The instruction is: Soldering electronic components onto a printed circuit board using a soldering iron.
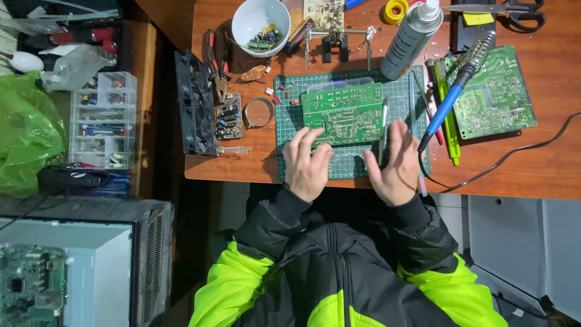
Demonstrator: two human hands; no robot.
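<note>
A green circuit board [344, 113] lies on a green cutting mat [404, 94] on the wooden desk [532, 172]. My left hand [305, 165] rests on the mat with its fingertips touching the board's near left corner. My right hand [396, 160] lies flat on the mat at the board's right side, fingers apart, next to a thin metal tool [384, 124]. Neither hand holds anything.
A blue-handled soldering iron [451, 100] and its black cable lie right of the mat over a second green board [493, 91]. A spray can [411, 37], white bowl of parts [260, 25], black fan [195, 103], pliers [216, 63] and scissors [514, 12] crowd the desk. A parts drawer box [103, 118] stands at left.
</note>
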